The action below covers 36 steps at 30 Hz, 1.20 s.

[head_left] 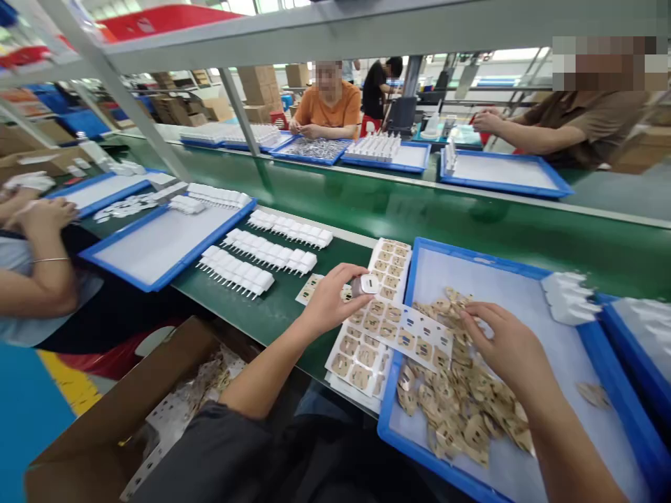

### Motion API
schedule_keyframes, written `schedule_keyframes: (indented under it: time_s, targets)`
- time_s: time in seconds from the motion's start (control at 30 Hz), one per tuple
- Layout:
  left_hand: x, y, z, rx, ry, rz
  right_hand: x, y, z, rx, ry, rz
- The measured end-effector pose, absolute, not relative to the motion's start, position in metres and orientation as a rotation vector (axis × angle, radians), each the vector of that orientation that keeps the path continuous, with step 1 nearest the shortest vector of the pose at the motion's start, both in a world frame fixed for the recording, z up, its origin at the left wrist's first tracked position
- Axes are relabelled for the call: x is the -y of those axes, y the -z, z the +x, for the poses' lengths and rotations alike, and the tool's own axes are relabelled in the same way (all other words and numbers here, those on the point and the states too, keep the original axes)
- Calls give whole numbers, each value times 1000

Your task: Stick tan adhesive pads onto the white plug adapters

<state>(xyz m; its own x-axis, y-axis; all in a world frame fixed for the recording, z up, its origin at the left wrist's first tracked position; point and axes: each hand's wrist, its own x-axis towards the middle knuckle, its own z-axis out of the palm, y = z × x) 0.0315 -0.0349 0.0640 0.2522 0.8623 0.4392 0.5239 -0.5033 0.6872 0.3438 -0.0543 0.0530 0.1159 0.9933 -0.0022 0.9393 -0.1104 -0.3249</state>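
My left hand grips a small charger between thumb and fingers; its white face with a dark slot points to the right. Beneath and beside that hand lie sheets of tan die-cut stickers, with a partly peeled strip across them. Over the blue tray, my right hand is closed, with thumb and fingertips pinching a tan peeled piece at the top of a loose pile. Its fingertips partly hide that piece.
Rows of white chargers with pins lie on the green table left of the sheets. More white chargers stand at the tray's right rim. A cardboard box with scrap sheets sits below left. Co-workers sit across and to the left.
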Motion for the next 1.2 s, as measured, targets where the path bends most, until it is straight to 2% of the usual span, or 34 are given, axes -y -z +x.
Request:
schedule_keyframes:
  time_s: [0.1, 0.27, 0.37, 0.5, 0.6, 0.7, 0.87, 1.0, 1.1, 1.2]
  targets:
    - [48, -51, -24, -1757, -1031, 2110, 57, -58, 337, 1941, -431, -2145]
    - [57, -16, -99, -2512, -539, 2041, 59, -52, 328, 2024, -462, -2028]
    - [52, -4, -114, -2640, -403, 2111, 56, -37, 324, 2074, -462, -1871]
    - [46, -1, -105, -2671, -562, 2186, 53, -18, 316, 2136, -526, -1764]
    - [44, -6, -78, -2455, -787, 2246, 52, -13, 311, 2103, -649, -1810]
    - [41, -17, -34, -1925, -869, 2351, 53, -18, 307, 2034, -710, -1812]
    - [15, -35, 42, -1125, -582, 2329, 59, -34, 313, 1959, -760, -1596]
    - [-10, -45, 69, -920, -275, 2119, 61, -44, 322, 1934, -795, -1529]
    - [-14, -53, 76, -935, -212, 1791, 63, -48, 323, 2029, -631, -1570]
    - [-10, -61, 83, -951, -261, 1681, 65, -47, 318, 2081, -216, -1449]
